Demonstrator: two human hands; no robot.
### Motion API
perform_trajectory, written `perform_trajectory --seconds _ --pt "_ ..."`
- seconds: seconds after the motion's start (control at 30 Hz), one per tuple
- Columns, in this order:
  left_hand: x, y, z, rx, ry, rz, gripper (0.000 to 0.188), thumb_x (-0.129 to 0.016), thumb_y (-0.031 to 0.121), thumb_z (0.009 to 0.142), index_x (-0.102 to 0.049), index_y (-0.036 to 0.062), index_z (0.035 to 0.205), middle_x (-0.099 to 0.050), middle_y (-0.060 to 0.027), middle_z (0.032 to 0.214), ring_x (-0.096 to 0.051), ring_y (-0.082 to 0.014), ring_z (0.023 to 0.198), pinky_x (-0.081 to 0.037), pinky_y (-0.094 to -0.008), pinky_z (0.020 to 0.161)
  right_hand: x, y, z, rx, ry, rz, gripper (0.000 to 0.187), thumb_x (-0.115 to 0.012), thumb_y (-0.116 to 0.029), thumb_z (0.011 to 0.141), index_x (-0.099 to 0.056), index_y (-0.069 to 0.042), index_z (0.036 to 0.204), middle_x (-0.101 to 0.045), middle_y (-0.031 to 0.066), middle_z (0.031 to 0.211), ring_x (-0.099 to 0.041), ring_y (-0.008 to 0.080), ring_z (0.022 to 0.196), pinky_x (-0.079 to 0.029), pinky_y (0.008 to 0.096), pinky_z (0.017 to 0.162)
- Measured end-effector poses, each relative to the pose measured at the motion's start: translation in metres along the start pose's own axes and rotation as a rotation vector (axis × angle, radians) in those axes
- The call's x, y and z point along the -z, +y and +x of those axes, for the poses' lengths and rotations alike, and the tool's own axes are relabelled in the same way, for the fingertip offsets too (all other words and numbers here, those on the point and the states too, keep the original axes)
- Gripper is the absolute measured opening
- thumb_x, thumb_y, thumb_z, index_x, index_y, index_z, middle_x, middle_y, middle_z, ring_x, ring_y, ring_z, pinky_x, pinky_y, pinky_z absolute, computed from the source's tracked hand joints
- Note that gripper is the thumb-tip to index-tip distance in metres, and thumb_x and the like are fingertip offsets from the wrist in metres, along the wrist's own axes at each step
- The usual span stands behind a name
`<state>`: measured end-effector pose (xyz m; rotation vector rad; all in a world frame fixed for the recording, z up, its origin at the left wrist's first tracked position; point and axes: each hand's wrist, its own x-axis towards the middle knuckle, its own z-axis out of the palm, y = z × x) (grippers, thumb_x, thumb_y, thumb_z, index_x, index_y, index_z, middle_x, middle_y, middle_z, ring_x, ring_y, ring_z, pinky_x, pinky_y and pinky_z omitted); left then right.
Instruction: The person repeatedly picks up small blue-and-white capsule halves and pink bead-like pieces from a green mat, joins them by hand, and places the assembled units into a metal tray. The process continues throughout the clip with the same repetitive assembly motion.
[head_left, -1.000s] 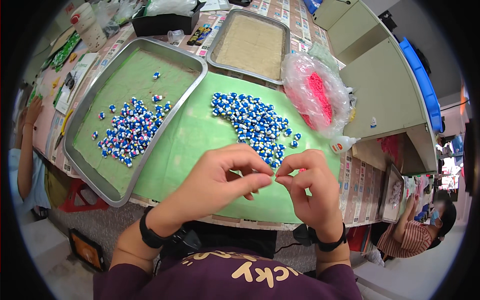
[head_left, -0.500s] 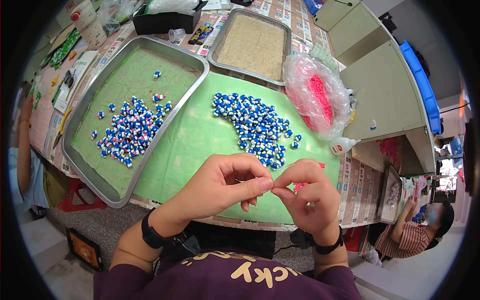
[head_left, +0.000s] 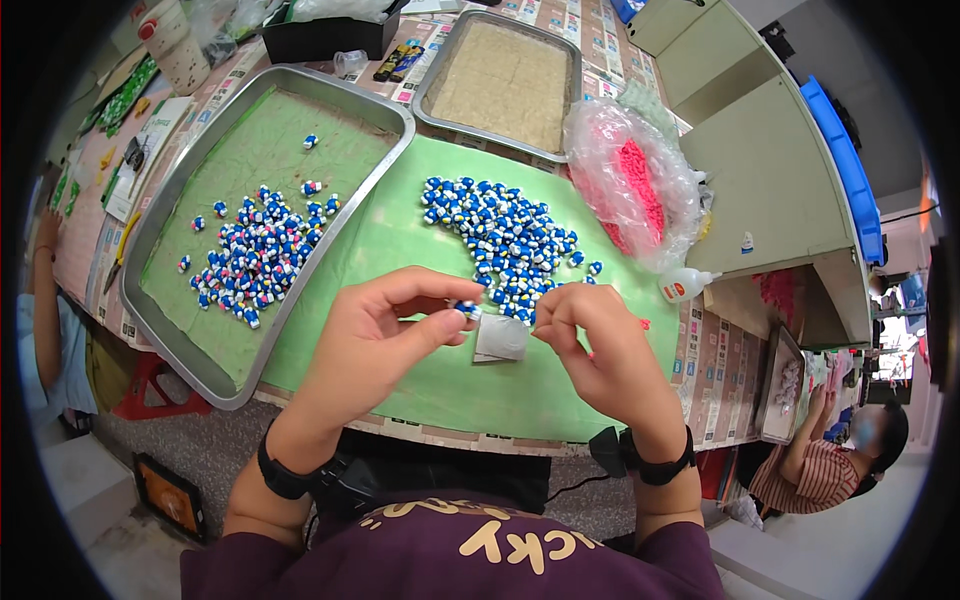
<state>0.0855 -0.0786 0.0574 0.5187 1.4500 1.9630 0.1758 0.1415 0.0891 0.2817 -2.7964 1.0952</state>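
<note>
Between the thumb and fingers of my left hand (head_left: pixel 385 325) is a small blue-and-white figurine (head_left: pixel 467 308). My right hand (head_left: pixel 605 345) is closed in a pinch just right of a small grey square card (head_left: pixel 500 338); what its fingertips hold, if anything, is too small to make out. A pile of similar blue-and-white pieces (head_left: pixel 515 240) lies on the green sheet (head_left: pixel 340 330) beyond my hands. More of them, some with pink bits, sit in the metal tray (head_left: pixel 245 385) at left. A few pink bits (head_left: pixel 645 324) show beside my right hand, which partly covers that spot.
At right lie an open plastic bag (head_left: pixel 675 205) of pink pieces and a white glue bottle (head_left: pixel 688 284). A second metal tray (head_left: pixel 425 112) stands behind the pile. A pale cabinet (head_left: pixel 770 180) borders the right side. A person (head_left: pixel 815 470) sits farther right; another's arm (head_left: pixel 48 300) shows at far left.
My hands, together at the fingertips before, have moved apart and slightly up. The figurine now shows in my left hand, and the grey card, formerly hidden, is visible between the hands.
</note>
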Motion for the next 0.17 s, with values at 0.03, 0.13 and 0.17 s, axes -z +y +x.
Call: perform_trajectory --seconds 0.03,0.13,0.17 --pt "0.0043 0.0027 -0.0026 0.025 0.021 0.013 0.024 -0.063 0.0 0.09 -0.065 -0.002 0.114 -0.065 -0.0091 0.111 -0.064 -0.0155 0.098 -0.055 -0.0284 0.081 -0.0003 0.0021 0.0005 -0.004 -0.061 -0.051 0.016 -0.059 0.005 0.082 -0.049 -0.007 0.083 -0.06 0.007 0.084 -0.059 0.0264 0.083 -0.04 0.0379 0.078" --pt "0.0108 0.0028 -0.0066 0.023 0.046 0.03 0.026 -0.064 0.001 0.09 -0.065 -0.0012 0.116 -0.065 -0.0094 0.113 -0.064 -0.0148 0.098 -0.055 -0.0282 0.082 -0.0027 0.0047 0.0021 -0.027 -0.161 -0.145 0.013 -0.058 0.002 0.084 -0.05 -0.008 0.085 -0.059 0.0068 0.084 -0.059 0.0264 0.084 -0.039 0.0384 0.079" --pt "0.0119 0.001 -0.0074 0.008 0.048 0.031 0.027 -0.064 0.001 0.09 -0.064 -0.0009 0.117 -0.065 -0.0096 0.113 -0.064 -0.0145 0.098 -0.055 -0.0278 0.082 -0.0034 0.0045 0.0027 -0.036 -0.18 -0.168 0.012 -0.058 0.001 0.085 -0.051 -0.008 0.086 -0.059 0.0067 0.084 -0.059 0.0264 0.085 -0.039 0.0385 0.079"
